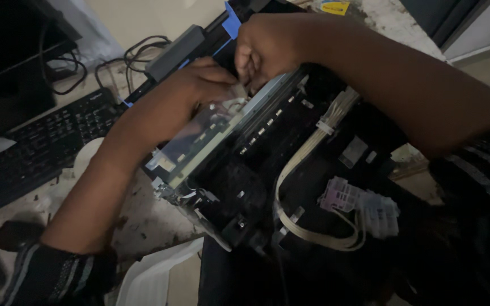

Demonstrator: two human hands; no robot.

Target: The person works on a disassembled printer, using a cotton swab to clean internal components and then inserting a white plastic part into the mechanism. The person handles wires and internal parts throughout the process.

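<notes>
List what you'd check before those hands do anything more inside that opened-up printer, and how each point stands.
1. Left hand on the metal rail: ok.
2. Right hand pinching at the rail's far end: ok; what it holds, cannot tell.
3. White ribbon cable clear of both hands: ok.
4. Printer steady on the table: cannot tell.
5. Lighting: not ok, dim.
6. Keyboard out of the way: ok.

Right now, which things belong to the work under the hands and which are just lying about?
In the work:
left hand
right hand
opened printer
metal rail that both hands meet over
pale flat ribbon cable

Lying about:
black keyboard
loose black cables
white tray
</notes>
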